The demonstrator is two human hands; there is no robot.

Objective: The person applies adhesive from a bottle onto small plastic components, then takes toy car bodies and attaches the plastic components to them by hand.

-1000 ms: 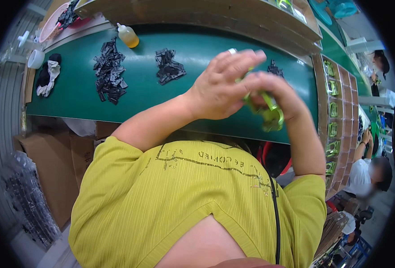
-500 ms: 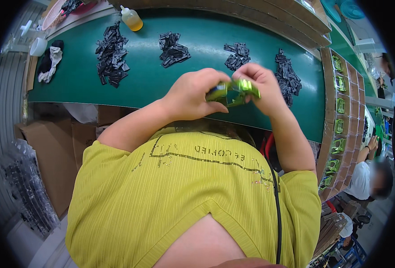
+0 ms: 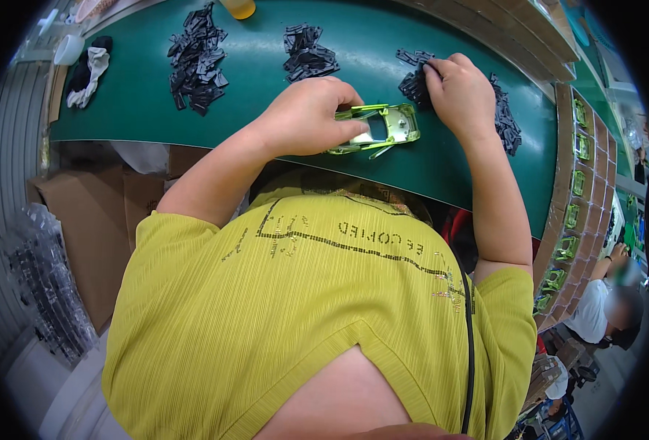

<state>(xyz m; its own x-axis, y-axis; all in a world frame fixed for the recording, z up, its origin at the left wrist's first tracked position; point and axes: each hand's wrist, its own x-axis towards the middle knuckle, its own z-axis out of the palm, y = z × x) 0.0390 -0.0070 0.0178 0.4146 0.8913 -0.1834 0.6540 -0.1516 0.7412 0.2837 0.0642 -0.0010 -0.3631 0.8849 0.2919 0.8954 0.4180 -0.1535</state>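
Note:
My left hand (image 3: 306, 114) grips a shiny green toy car body shell (image 3: 399, 125) by its left end, just above the near part of the green table. A door-like flap stands out from the shell's near side. Over to the right, my right hand (image 3: 460, 95) reaches into a small pile of black plastic parts (image 3: 414, 86). Its thumb and fingers are drawn together at the pile's edge, and what lies between the fingertips is hidden.
More piles of black parts lie on the table: a long one (image 3: 196, 62) at left, one in the middle (image 3: 310, 55), one at right (image 3: 506, 117). A divided cardboard box (image 3: 559, 213) holds several green shells. A yellow-liquid bottle (image 3: 240, 7) stands at the back.
My right hand has let go of the green shell and moved right and away to the black parts. The left hand keeps the shell, now turned flatter. The whole view has shifted slightly.

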